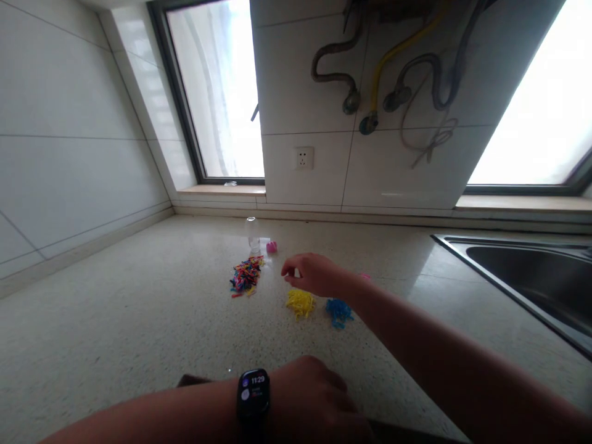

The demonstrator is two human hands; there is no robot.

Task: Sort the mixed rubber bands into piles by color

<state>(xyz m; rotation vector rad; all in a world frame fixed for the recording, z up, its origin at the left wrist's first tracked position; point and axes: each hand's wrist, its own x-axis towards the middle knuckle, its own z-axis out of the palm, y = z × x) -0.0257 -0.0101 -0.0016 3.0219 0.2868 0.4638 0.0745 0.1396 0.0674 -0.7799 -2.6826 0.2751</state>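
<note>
My right hand [308,271] hovers just above and behind a small yellow pile [300,303] of thin, band-like pieces. Its thumb and index finger are bent into a pinch, and anything between the tips is too small to see. To its left lies a pile of mixed-colour pieces [246,275]. A blue pile [339,312] sits beside my right forearm, which partly covers it. Beyond that forearm a bit of pink [365,277] shows. My left hand [314,401], below a black watch [253,393], rests near the counter's front edge with fingers curled under; its palm is hidden.
A clear bottle [252,235] stands behind the mixed pile, with a pink cap-like piece [271,246] beside it. At the right, a steel sink [456,245] is set into the speckled counter [139,320]. A dark object [192,380] peeks out behind my left forearm.
</note>
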